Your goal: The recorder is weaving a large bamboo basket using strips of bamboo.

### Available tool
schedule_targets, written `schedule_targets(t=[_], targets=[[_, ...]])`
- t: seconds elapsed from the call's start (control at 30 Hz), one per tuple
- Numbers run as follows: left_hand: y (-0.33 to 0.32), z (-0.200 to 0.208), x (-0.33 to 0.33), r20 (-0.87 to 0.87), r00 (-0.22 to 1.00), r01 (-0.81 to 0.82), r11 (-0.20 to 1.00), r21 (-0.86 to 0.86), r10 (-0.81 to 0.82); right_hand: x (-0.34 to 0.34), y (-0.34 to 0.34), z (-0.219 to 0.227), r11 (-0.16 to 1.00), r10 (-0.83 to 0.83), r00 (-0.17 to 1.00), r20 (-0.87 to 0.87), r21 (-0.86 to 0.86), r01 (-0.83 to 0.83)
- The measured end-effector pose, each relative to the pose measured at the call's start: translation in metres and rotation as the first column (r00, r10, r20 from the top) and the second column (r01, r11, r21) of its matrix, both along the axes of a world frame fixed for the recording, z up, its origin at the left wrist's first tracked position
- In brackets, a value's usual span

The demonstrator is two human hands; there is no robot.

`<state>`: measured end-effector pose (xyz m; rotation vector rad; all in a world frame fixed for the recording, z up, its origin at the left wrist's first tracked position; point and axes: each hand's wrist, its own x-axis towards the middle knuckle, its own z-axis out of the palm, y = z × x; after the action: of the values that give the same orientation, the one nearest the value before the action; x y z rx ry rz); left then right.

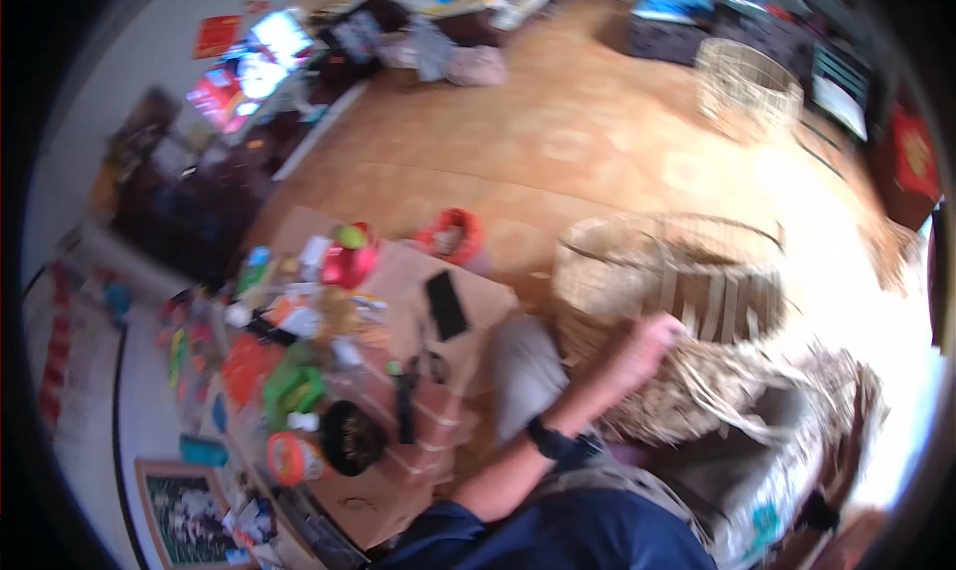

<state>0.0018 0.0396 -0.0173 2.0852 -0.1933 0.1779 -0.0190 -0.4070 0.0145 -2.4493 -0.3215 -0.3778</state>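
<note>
Home, living room by look: lit screen (264, 67), ten o'clock; cluttered table (486, 296), framed picture (191, 518), both toward eight.

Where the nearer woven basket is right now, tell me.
The nearer woven basket is right of centre in the head view, just past the left hand, with the farther basket above it toward the upper right.

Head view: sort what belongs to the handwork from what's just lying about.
Likely in the work:
- pale slatted basket
- loose straw-coloured strips near the left hand

Apparently just lying about:
- flat black rectangle
- crumpled green item
- framed picture
</note>
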Motion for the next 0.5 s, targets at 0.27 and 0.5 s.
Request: schedule_targets(t=[0.27, 0.5], targets=[[0.016, 0.007, 0.005, -0.155, 0.988, -0.035, 0.957, -0.288, -0.011, 0.045, 0.104, 0.036, 0.801, 0.089, 0.942, -0.324, 0.586, 0.126], [-0.001, 0.012, 0.000, -0.120, 0.992, -0.041, 0.999, -0.024, 0.038, 0.044, 0.218, 0.030, 0.942, 0.271, 0.950, -0.153, 0.245, -0.229]])
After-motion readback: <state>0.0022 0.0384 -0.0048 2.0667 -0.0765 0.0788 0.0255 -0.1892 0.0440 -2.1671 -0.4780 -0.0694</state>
